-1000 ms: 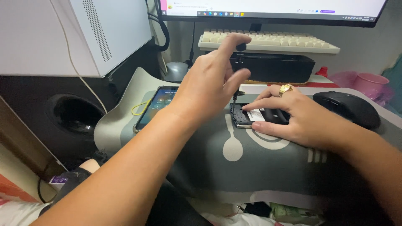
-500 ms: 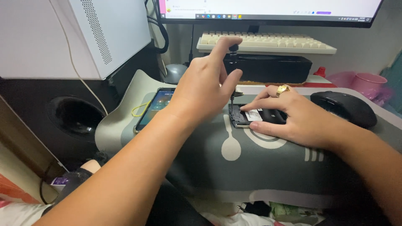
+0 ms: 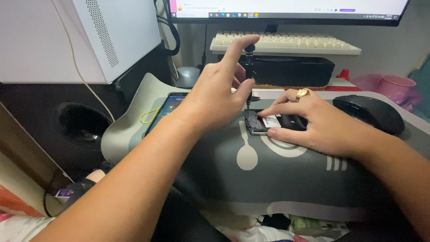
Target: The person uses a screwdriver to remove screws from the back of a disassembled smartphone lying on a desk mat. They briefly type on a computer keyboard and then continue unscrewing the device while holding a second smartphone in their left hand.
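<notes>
Head view shows the left hand (image 3: 215,96) pinching a slim black precision screwdriver (image 3: 248,74) between thumb and middle finger, with the index fingertip capping its top. The driver stands nearly upright, long axis vertical, its tip down on the left end of the opened phone (image 3: 275,123). That phone lies flat on the grey desk mat (image 3: 251,179), long axis running left to right, directly under the grip. The right hand (image 3: 322,123) lies flat over the phone's right part, fingers spread and pressing it down without curling round it. A second phone (image 3: 163,112) lies just left; a black mouse (image 3: 369,112) sits further right.
</notes>
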